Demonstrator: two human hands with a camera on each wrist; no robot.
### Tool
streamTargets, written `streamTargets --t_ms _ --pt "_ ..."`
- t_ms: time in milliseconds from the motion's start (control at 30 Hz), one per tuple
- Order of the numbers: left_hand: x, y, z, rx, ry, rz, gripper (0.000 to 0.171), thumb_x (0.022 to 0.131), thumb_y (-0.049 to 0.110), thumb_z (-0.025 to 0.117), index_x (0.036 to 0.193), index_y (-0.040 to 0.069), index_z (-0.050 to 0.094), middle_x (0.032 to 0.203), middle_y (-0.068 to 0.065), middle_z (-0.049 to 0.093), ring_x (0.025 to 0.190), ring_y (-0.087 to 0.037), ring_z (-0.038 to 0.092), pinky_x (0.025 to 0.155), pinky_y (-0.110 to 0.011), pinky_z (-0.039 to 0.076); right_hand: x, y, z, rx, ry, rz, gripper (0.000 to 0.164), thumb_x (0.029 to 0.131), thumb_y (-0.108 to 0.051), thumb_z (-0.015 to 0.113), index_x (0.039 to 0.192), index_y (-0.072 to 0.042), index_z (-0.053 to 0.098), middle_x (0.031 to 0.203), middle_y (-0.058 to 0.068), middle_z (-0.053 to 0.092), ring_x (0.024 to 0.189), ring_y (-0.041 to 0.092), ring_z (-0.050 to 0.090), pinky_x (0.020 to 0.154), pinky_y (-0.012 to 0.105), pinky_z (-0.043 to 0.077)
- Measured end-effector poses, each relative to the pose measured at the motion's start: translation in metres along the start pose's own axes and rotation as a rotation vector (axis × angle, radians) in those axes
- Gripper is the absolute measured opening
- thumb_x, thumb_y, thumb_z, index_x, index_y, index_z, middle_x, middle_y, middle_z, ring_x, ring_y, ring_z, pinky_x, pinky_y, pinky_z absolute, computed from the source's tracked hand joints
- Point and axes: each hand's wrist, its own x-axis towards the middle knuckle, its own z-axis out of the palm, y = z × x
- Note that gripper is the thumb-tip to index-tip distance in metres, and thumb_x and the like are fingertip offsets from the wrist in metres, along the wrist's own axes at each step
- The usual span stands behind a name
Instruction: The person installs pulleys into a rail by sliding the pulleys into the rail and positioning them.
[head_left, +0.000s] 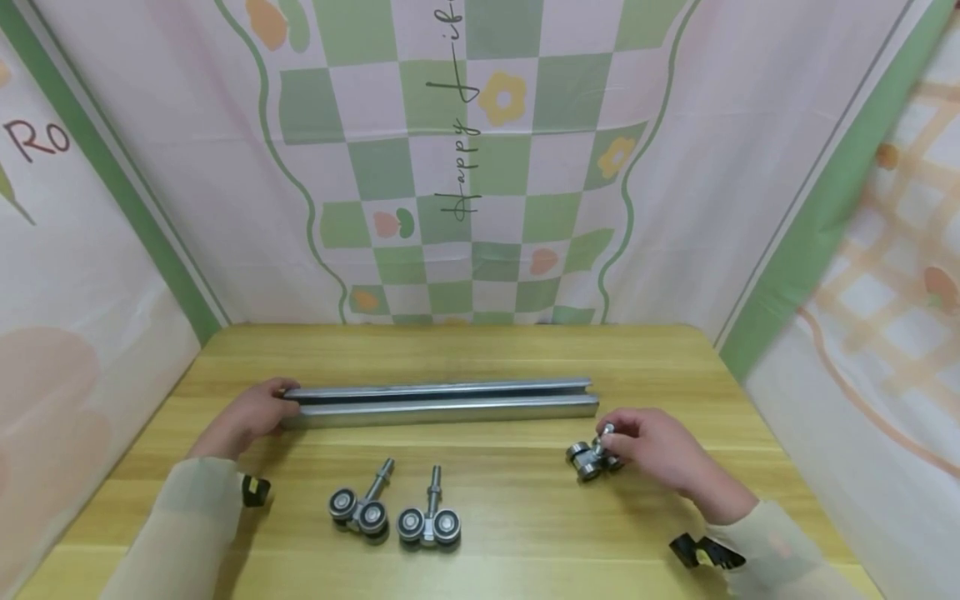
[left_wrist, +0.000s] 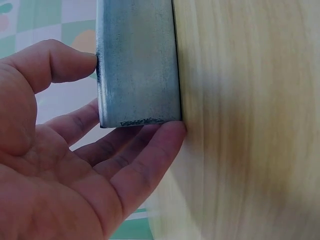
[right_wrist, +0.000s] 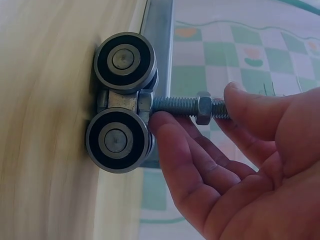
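Note:
A metal channel rail (head_left: 450, 410) lies across the table with its slot facing up. My left hand (head_left: 258, 410) holds its left end; in the left wrist view the thumb touches one edge of the rail (left_wrist: 139, 65) and the fingers curl about its end. Near the rail's right end, my right hand (head_left: 651, 442) pinches the threaded bolt of a roller trolley (head_left: 588, 460). In the right wrist view this trolley (right_wrist: 120, 100) shows its wheels at the wood, with a nut on the bolt.
Two more roller trolleys, one (head_left: 358, 512) at the left and one (head_left: 429, 525) beside it, sit in front of the rail with bolts pointing away from me. The wooden table (head_left: 517, 550) ends at a patterned cloth backdrop (head_left: 465, 167).

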Motion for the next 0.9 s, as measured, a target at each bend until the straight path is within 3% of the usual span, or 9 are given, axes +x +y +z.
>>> streamTargets --t_ms 333,900 --pt "0.0 0.0 0.001 0.006 0.01 0.006 0.057 0.094 0.011 0.059 0.144 -0.007 0.04 0.132 -0.032 0.048 0.103 -0.033 0.055 0.08 -0.041 0.053 -0.001 0.005 -0.008 -0.016 0.006 0.036 0.021 0.096 -0.023 0.066 0.112 -0.01 0.072 0.1 -0.002 0.07 0.097 0.022 0.063 0.082 0.046 0.052" --pt "0.0 0.0 0.0 0.03 0.014 0.019 0.056 0.093 0.012 0.059 0.143 -0.006 0.042 0.133 -0.032 0.048 0.1 -0.032 0.056 0.078 -0.041 0.052 -0.001 0.013 -0.019 -0.011 0.003 0.061 0.025 0.097 -0.021 0.064 0.115 -0.005 0.07 0.1 0.002 0.07 0.093 0.021 0.063 0.078 0.042 0.053"
